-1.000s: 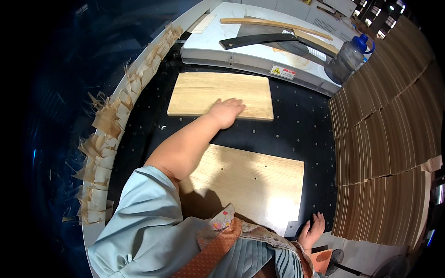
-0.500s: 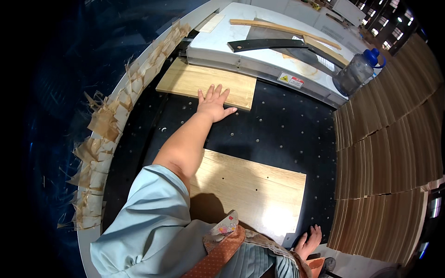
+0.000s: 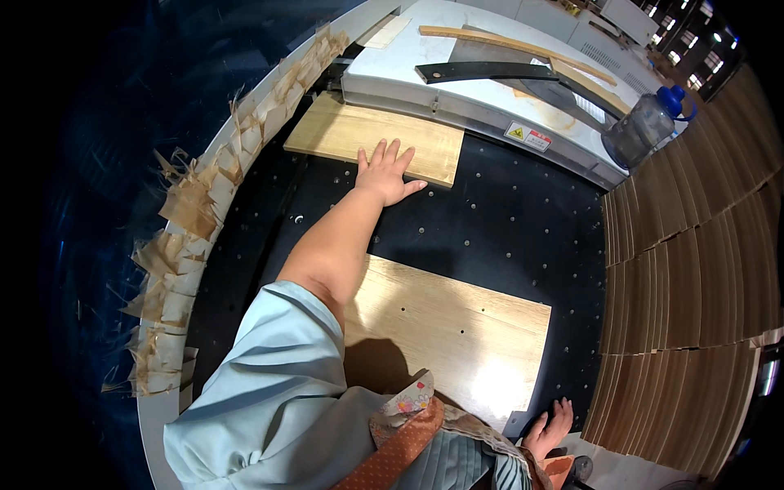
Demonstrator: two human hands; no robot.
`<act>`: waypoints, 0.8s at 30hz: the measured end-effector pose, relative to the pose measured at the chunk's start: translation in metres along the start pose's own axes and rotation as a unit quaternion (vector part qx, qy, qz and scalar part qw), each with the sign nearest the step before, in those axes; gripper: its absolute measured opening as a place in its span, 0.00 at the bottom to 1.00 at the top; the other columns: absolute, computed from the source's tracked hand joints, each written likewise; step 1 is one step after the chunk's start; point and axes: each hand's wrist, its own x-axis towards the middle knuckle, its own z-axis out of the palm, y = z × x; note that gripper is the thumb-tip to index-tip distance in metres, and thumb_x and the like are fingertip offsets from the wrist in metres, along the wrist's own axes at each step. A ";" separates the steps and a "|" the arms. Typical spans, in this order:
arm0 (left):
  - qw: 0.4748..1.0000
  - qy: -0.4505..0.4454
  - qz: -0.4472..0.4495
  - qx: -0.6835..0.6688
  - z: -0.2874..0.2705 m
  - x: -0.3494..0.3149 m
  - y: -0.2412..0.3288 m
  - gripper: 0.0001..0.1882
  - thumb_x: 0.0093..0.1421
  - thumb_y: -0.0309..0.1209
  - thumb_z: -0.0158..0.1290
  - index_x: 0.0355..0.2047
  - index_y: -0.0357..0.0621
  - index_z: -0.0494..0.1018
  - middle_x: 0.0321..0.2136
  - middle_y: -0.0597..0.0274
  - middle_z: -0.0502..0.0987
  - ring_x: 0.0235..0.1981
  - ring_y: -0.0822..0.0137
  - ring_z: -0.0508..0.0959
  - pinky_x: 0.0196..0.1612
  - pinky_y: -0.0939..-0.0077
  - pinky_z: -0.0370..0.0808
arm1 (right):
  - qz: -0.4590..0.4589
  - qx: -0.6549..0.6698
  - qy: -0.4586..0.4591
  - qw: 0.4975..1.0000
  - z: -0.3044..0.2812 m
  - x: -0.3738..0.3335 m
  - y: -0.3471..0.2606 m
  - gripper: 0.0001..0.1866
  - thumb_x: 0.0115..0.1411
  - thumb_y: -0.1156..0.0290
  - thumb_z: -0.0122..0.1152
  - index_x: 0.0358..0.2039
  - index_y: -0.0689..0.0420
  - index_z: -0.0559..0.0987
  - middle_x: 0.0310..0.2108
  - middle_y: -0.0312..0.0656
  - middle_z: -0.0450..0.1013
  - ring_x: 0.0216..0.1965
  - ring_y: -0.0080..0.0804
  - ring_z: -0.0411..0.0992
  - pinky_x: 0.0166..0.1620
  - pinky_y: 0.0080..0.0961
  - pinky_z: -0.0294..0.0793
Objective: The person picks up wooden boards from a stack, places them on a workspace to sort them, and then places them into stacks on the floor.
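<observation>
My left hand [image 3: 384, 173] lies palm down with fingers spread on the near edge of a narrow, light wood-grain board [image 3: 408, 147]. That board rests at the far side of a black table, along the front of a white machine housing. Closer to me lies a larger wood-grain panel [image 3: 457, 302] with a few small dark holes, partly hidden by my sleeve and apron. My right hand [image 3: 551, 429] rests at the table's near right edge, just beyond the panel's corner, fingers extended and holding nothing that I can see.
The black table [image 3: 490, 220] is dotted with small metal studs. Tall stacks of brown sheets [image 3: 678, 302] stand along the right. Frayed tape covers the pale rim [image 3: 196, 220] at left. On the white housing [image 3: 384, 69] are a bottle [image 3: 641, 131], a dark strip [image 3: 482, 72] and wooden strips.
The whole view has shifted slightly, with most things now a little further right. Both hands and both boards keep nearly the same places relative to the table.
</observation>
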 end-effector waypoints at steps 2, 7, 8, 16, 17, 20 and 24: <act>1.000 0.002 0.000 0.002 0.001 0.001 0.000 0.42 0.56 0.65 0.39 0.66 0.64 0.46 0.68 0.62 0.40 0.68 0.59 0.37 0.65 0.46 0.32 | 0.004 0.000 -0.005 1.000 0.001 -0.001 0.002 0.17 0.61 0.67 0.46 0.44 0.67 0.72 0.50 0.57 0.67 0.55 0.56 0.61 0.57 0.47 0.56; 1.000 0.003 0.000 0.000 -0.001 0.004 0.001 0.42 0.56 0.65 0.40 0.66 0.64 0.46 0.68 0.62 0.40 0.68 0.59 0.38 0.65 0.46 0.33 | -0.004 0.004 -0.008 1.000 0.002 -0.001 0.005 0.17 0.60 0.70 0.46 0.45 0.67 0.72 0.50 0.56 0.67 0.55 0.56 0.61 0.58 0.47 0.56; 1.000 0.002 -0.001 0.000 -0.002 0.003 0.001 0.42 0.56 0.65 0.40 0.66 0.63 0.46 0.68 0.62 0.40 0.68 0.59 0.38 0.65 0.46 0.34 | -0.008 0.001 -0.002 1.000 0.001 0.001 0.004 0.17 0.59 0.70 0.47 0.45 0.67 0.72 0.50 0.56 0.67 0.55 0.56 0.61 0.58 0.47 0.56; 1.000 0.000 -0.012 0.010 0.003 0.007 -0.001 0.43 0.54 0.64 0.44 0.66 0.63 0.47 0.68 0.61 0.42 0.68 0.57 0.39 0.65 0.44 0.35 | -0.019 0.015 0.015 1.000 0.001 0.006 0.000 0.17 0.58 0.68 0.47 0.43 0.67 0.73 0.49 0.57 0.67 0.53 0.57 0.62 0.57 0.46 0.57; 1.000 0.008 -0.008 0.015 0.004 0.009 0.000 0.43 0.54 0.64 0.44 0.66 0.63 0.47 0.67 0.61 0.42 0.68 0.57 0.39 0.65 0.43 0.36 | -0.015 0.014 0.022 1.000 0.003 0.004 0.001 0.17 0.58 0.68 0.47 0.42 0.67 0.73 0.49 0.56 0.68 0.53 0.57 0.63 0.57 0.46 0.57; 0.999 0.027 0.000 0.029 0.012 0.014 0.000 0.42 0.55 0.64 0.44 0.65 0.64 0.48 0.67 0.62 0.43 0.68 0.57 0.41 0.64 0.42 0.38 | -0.012 0.007 0.021 1.000 0.001 0.004 0.000 0.17 0.57 0.68 0.48 0.42 0.66 0.74 0.49 0.55 0.68 0.53 0.56 0.63 0.57 0.46 0.57; 0.999 0.014 -0.004 0.038 0.011 0.014 0.001 0.42 0.54 0.65 0.42 0.66 0.65 0.48 0.68 0.62 0.42 0.68 0.58 0.39 0.65 0.43 0.35 | -0.006 0.007 0.023 1.000 0.002 0.004 0.001 0.17 0.56 0.68 0.49 0.42 0.65 0.74 0.49 0.54 0.68 0.54 0.54 0.64 0.58 0.45 0.57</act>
